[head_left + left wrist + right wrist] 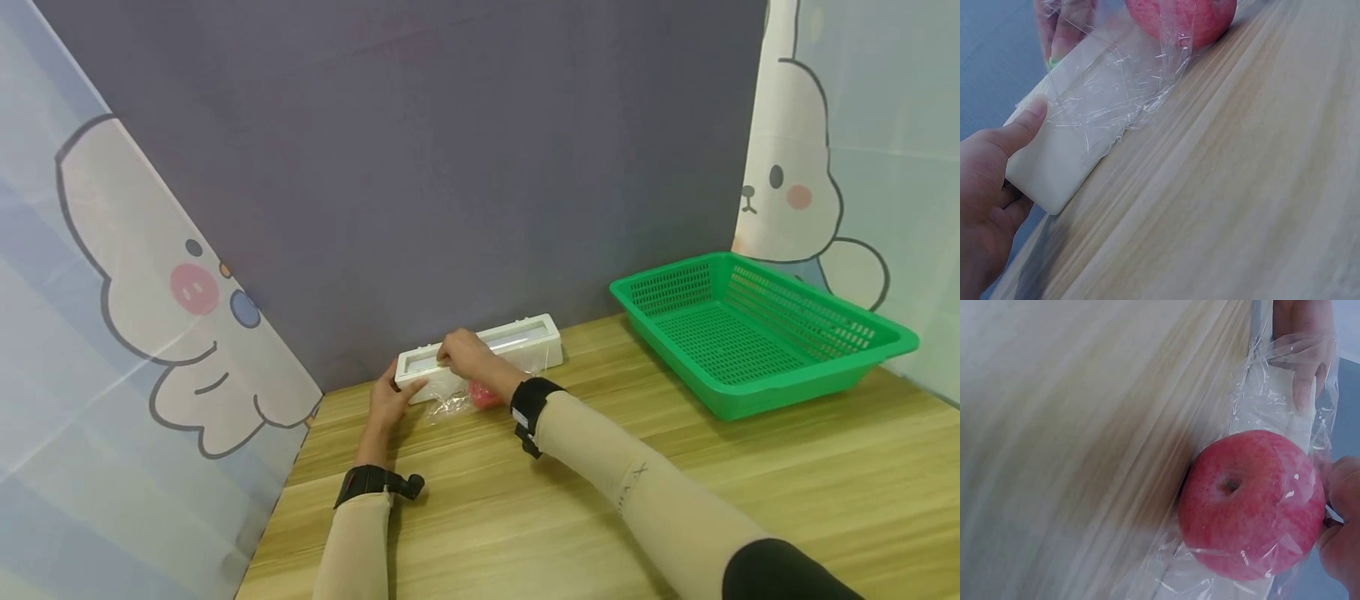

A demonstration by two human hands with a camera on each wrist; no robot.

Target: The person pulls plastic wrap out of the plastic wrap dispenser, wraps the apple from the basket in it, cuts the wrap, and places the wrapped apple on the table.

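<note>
A long white cling film dispenser [517, 340] lies at the back of the wooden table. My left hand [386, 404] grips its left end, thumb on the near side and fingers behind. At the dispenser's top, left of its middle, my right hand [468, 357] has thumb and finger pinched by a small green slider [1053, 63]. Clear cling film [1107, 87] hangs crinkled over the dispenser's front. A red apple [1250, 506] sits against that front beneath the right wrist, stem hollow showing, with film over part of it.
On the right of the wooden table [525, 517] stands a green plastic basket [720, 404] with slotted sides. A dark grey cloth wall [465, 167] rises right behind the dispenser. Curtains with cartoon animals hang at left and right.
</note>
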